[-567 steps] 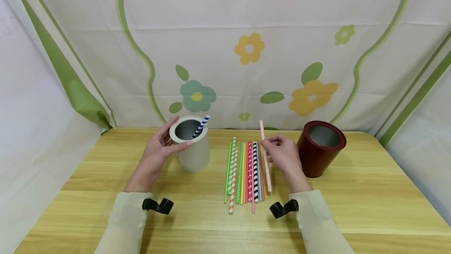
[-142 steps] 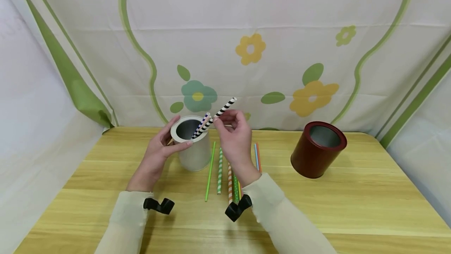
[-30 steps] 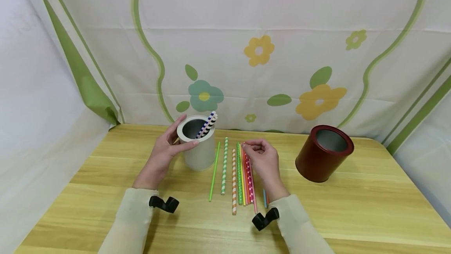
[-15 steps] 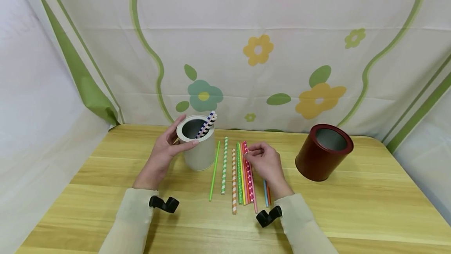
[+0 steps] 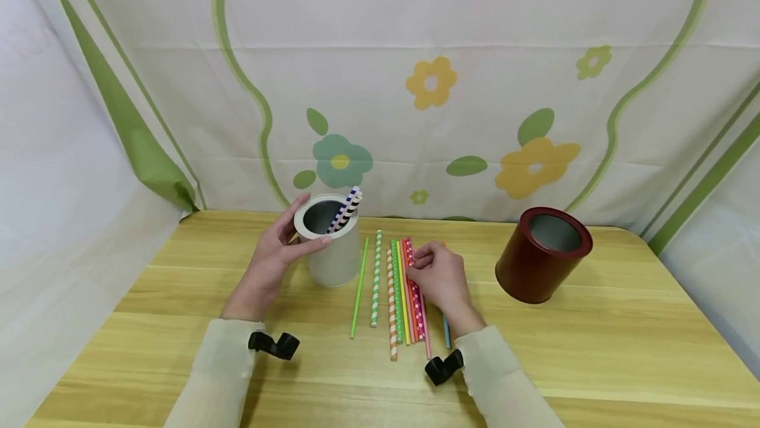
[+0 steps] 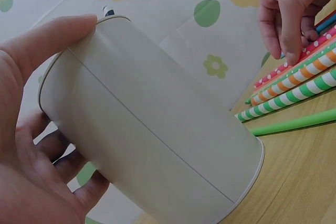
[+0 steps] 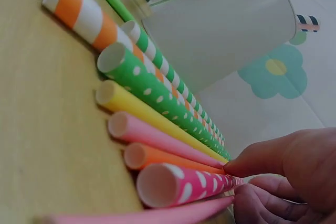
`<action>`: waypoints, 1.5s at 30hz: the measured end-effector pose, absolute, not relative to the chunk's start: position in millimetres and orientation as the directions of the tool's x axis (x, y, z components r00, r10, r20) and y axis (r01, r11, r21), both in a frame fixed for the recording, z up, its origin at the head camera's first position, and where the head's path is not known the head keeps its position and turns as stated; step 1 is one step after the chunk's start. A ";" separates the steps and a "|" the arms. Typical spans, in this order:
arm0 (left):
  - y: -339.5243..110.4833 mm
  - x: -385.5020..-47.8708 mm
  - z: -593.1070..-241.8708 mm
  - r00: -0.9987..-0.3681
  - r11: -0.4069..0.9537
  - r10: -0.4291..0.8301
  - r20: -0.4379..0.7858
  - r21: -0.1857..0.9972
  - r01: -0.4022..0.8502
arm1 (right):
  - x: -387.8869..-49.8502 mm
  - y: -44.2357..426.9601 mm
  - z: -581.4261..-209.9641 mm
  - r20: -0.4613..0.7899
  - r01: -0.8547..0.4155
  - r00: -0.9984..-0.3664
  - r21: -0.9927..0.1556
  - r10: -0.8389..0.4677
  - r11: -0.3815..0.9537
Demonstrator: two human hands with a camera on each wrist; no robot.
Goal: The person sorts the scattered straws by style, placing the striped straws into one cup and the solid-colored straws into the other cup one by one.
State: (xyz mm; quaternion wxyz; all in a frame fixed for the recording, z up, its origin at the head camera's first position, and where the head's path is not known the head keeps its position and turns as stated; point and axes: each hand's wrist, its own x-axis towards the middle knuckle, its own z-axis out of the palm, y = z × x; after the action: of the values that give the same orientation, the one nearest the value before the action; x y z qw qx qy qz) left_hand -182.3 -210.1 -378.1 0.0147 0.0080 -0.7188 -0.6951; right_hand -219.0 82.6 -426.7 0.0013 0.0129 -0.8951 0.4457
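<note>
My left hand (image 5: 268, 263) holds the off-white tin can (image 5: 335, 263), thumb on its rim and fingers along its far side. Inside it lean a blue-and-white striped straw (image 5: 353, 194), a black-and-white striped straw (image 5: 354, 202) and a pale pink one between them. My right hand (image 5: 441, 276) is low over the row of paper straws. Its thumb and fingertips pinch the pink polka-dot straw (image 7: 173, 184), the thumb also against the orange straw (image 7: 152, 157). Beside these lie a pink straw (image 7: 136, 127), a yellow straw (image 7: 123, 95) and a green dotted straw (image 7: 134, 72).
An orange-striped straw (image 5: 392, 322), a green-striped straw (image 5: 376, 283) and a plain green straw (image 5: 359, 289) lie nearer the can. A blue straw (image 5: 446, 332) lies partly under my right wrist. The dark red can (image 5: 537, 270) stands on the wooden table (image 5: 641, 322) at the right.
The black-striped straw went from my right hand into the off-white can. Lately my right hand moved slightly left and nearer me, and the dotted, yellow, pink and orange straws shifted left together.
</note>
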 end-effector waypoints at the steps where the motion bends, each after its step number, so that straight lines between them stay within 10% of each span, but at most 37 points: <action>1: -210.3 -182.3 -378.2 -0.999 0.034 -0.032 0.009 0.999 0.008 | -218.6 81.8 -427.0 0.023 -0.031 -1.000 -0.790 -0.021 0.613; 45: -214.0 -180.9 -378.9 -0.999 0.042 -0.046 0.013 0.999 0.011 | -222.1 89.3 -414.9 -0.071 0.061 -0.997 -0.880 -0.004 0.470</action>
State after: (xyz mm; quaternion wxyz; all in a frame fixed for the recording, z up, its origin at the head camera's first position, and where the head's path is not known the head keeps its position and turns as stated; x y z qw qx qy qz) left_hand -180.9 -214.0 -378.9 0.0205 0.0120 -0.7215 -0.6920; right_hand -222.1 89.3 -414.9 -0.0314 -0.0165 -0.8569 0.5143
